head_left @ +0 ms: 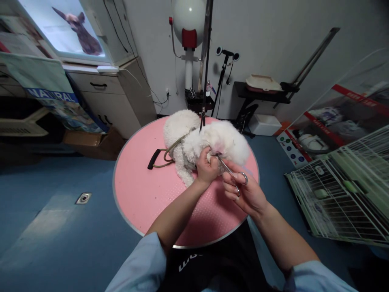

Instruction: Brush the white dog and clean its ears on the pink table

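Note:
A small white fluffy dog (197,140) lies on a round pink grooming table (142,194). A leash with a black handle (154,159) loops from the dog across the table. My left hand (206,167) is closed around part of the dog's fur or a leg at its near side. My right hand (243,190) holds metal scissors (231,174) by the finger rings, with the blades pointing up-left into the fur beside my left hand.
A metal grooming pole (206,61) rises behind the dog. A white wire cage (343,190) stands at the right. Cabinets (106,93) and a cardboard box (91,140) are at the back left, a black side table (258,95) at the back. A floor drain (83,198) lies at the left.

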Available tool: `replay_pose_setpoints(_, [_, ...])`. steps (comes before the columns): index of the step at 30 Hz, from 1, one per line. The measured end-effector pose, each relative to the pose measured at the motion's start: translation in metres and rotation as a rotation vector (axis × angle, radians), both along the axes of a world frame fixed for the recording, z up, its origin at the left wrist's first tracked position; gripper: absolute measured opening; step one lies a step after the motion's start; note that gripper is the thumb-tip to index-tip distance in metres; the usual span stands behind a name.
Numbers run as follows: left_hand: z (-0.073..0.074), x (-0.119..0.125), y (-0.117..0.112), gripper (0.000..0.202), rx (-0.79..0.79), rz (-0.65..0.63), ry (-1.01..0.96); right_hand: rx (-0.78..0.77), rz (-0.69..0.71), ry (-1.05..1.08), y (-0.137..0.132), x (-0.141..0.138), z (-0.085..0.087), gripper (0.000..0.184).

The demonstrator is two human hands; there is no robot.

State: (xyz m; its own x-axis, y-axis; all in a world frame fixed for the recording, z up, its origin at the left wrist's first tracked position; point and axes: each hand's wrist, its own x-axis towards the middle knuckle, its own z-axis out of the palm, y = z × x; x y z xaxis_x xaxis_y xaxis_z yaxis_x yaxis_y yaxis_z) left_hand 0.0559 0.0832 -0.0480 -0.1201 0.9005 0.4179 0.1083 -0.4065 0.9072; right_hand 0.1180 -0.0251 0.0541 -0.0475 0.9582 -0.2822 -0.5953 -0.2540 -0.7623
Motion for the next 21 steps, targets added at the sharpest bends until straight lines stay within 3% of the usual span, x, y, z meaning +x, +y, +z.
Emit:
replay_pose_setpoints(9, [0.003, -0.001, 0.002, 0.034, 0.066, 0.013, -0.021, 0.053, 0.000, -0.008, -0.016, 0.000, 0.000, 0.056])
replay_pose_setpoints(16, [0.001, 0.000, 0.001, 0.036, 0.046, 0.016, -0.028, 0.016, 0.047, 0.092, -0.011, 0.005, 0.001, 0.043])
replay_pose_setpoints(21, [-0.005, 0.001, 0.002, 0.037, 0.011, -0.037, -0.012, 0.068, 0.078, 0.025, -0.010, 0.003, -0.004, 0.044])
